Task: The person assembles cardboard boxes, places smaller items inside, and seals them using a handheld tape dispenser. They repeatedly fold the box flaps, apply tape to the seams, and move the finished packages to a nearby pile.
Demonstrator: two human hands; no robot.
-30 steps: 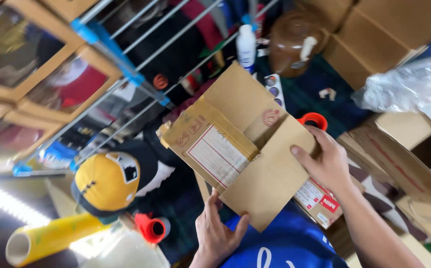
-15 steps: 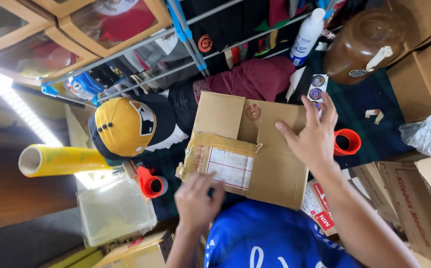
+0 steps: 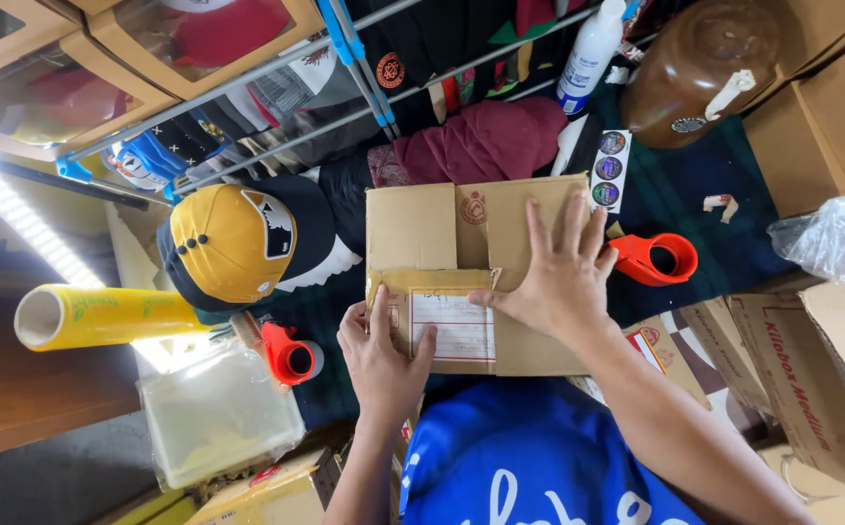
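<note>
Crowded all around is a dark blue-green cloth on the floor, with a metal rack of caps and clothes at the top and wooden cases in the corner. Brown boxes are stacked on the right, and one open box sits lower down beside them. In the middle lies a flat cardboard box with its flaps folded shut. It has a white label on the near part. Just below it is the person's blue shirt. A yellow and black cap sits just left of the box. Past it is a yellow roll lying on its side. Below the roll is a clear tub. A brown jug stands at the top right, and a clear bag is on the far right. A dark red cap rests just above the box. A white bottle is near the jug. One orange tape holder lies right of the box, and another orange tape holder lies left of it. A strip of round stickers touches the top right corner of the box. The right hand is open and flat, with its fingers spread, pressing down on the box top. The left hand is open too, and its fingers rest on the near edge by the label.
</note>
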